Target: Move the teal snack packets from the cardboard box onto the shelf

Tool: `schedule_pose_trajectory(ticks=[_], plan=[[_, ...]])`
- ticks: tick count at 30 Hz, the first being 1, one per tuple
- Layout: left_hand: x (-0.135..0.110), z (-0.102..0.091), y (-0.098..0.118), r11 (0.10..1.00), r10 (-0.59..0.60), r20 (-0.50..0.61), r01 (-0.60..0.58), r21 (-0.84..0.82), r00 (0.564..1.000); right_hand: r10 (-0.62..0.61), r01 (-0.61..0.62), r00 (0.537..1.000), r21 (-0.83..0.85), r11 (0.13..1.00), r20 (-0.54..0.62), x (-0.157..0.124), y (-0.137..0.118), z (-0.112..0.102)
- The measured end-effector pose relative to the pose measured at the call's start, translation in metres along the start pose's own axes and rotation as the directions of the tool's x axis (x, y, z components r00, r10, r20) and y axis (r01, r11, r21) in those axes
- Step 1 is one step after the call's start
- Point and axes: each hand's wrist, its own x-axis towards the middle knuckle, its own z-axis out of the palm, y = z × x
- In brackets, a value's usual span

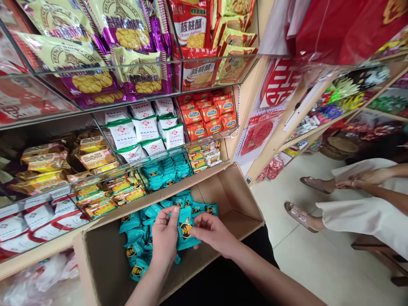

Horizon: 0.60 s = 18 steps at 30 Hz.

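An open cardboard box (229,191) rests on my lap, with several teal snack packets (140,229) piled in its left half. My left hand (165,238) is closed around a small stack of these teal packets (185,231), thumb on top. My right hand (212,231) pinches the right edge of the same stack, just above the pile. A shelf compartment of matching teal packets (165,172) lies directly behind the box.
Glass-divided shelves hold white packets (145,129), orange packets (208,114), yellow bars (44,161) and purple biscuit bags (127,34). At right another person's sandalled feet (299,214) and white skirt (366,212) occupy the tiled aisle floor, beside further shelves.
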Motion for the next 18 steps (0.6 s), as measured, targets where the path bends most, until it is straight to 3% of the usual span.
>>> schedule_pose_trajectory(ticks=[2, 5, 8, 11, 15, 18], plan=[[-0.001, 0.000, 0.003, 0.999, 0.012, 0.063, -0.014, 0.038, 0.998, -0.030, 0.030, 1.000, -0.036, 0.999, -0.006, 0.000, 0.001, 0.000], [-0.008, 0.001, 0.007, 1.000, 0.023, 0.094, -0.023, 0.008, 0.995, -0.066, 0.065, 0.989, -0.016, 0.998, -0.135, 0.000, 0.003, 0.002], [-0.018, 0.001, 0.004, 0.995, -0.095, 0.050, 0.096, -0.028, 0.994, -0.018, 0.047, 0.958, 0.096, 0.994, -0.286, 0.000, 0.005, 0.008], [-0.023, 0.000, -0.006, 0.984, -0.181, 0.078, 0.180, 0.015, 0.980, 0.022, 0.012, 0.958, 0.116, 0.993, -0.286, 0.000, 0.006, 0.011], [-0.021, -0.005, -0.007, 0.987, -0.037, 0.146, 0.013, 0.159, 0.989, -0.008, 0.001, 0.955, -0.025, 1.000, -0.296, 0.003, 0.002, -0.001], [-0.018, -0.003, 0.002, 0.981, -0.050, 0.246, 0.001, 0.196, 0.968, -0.059, 0.007, 0.953, -0.175, 0.985, -0.298, 0.011, -0.001, -0.013]])
